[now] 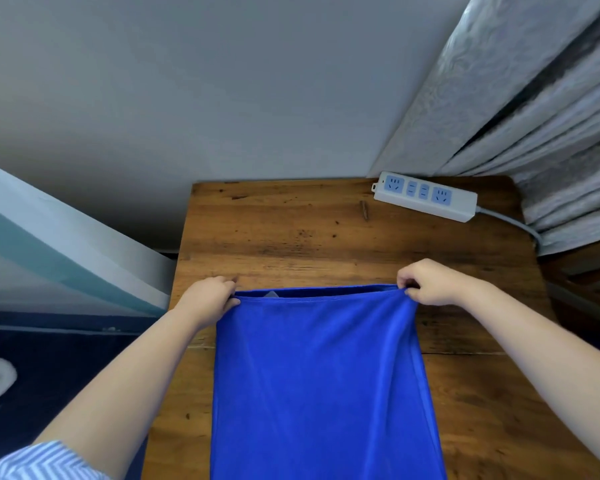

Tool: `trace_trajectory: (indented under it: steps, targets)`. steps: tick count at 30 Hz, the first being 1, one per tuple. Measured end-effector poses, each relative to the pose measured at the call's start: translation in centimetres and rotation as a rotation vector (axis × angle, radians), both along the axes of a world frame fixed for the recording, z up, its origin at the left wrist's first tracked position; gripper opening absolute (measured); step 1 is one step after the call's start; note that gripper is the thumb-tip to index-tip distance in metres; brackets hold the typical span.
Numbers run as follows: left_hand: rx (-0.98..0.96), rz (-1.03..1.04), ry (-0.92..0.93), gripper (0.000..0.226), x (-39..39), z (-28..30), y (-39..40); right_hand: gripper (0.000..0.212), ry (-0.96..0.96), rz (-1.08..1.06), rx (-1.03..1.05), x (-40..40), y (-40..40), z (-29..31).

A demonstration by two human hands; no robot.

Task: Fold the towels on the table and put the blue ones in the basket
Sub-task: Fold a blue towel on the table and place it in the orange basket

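Observation:
A bright blue towel (321, 382) stretches from the bottom edge of the view up to the middle of the wooden table (291, 230). Its far edge is doubled, with a second layer and a small grey tag showing just beneath. My left hand (208, 299) pinches the far left corner of the towel. My right hand (426, 282) pinches the far right corner, fingers curled over the hem. The towel's near end runs out of view. No basket is in view.
A white power strip (425, 196) with blue sockets lies at the table's back right, its grey cable trailing right. Grey curtains (534, 116) hang at the right, a wall stands behind. Left of the table is dark floor and a pale blue-striped surface (49, 244).

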State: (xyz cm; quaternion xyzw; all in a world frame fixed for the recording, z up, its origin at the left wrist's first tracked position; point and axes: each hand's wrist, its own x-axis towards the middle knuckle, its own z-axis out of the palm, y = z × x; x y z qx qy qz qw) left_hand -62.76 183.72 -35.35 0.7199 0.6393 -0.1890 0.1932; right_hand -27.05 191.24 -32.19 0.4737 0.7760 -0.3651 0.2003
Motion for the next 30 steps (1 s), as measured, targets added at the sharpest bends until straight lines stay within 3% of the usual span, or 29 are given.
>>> trace_trajectory:
  steps: [7, 14, 19, 23, 26, 28, 30]
  targets:
    - [0.032, -0.058, 0.126, 0.034, -0.3, 4.6, -1.9, 0.007, 0.02, -0.01, 0.111, 0.6, -1.9, 3.2]
    - [0.275, -0.029, 0.065, 0.029, -0.1, 10.7, -5.5, 0.035, 0.159, -0.104, 0.332, 2.4, -6.7, 8.8]
    - [0.411, 0.083, -0.05, 0.016, 1.3, 15.6, -7.3, 0.007, 0.171, -0.22, 0.622, 2.5, -10.0, 12.5]
    - [0.531, -0.022, 0.062, 0.023, 2.6, 18.8, -8.8, 0.019, 0.056, -0.236, 0.83, 2.4, -12.4, 14.9]
    - [0.567, -0.041, 0.142, 0.028, 3.2, 21.5, -9.6, 0.026, 0.025, -0.365, 0.958, 2.3, -14.2, 17.2]
    - [0.607, -0.01, 0.135, 0.028, 3.5, 23.6, -9.8, 0.027, 0.087, -0.428, 1.079, 2.3, -15.1, 19.2]
    - [0.786, 0.029, 0.05, 0.021, 3.7, 25.4, -10.2, 0.025, 0.222, -0.509, 1.284, 2.2, -16.1, 21.3]
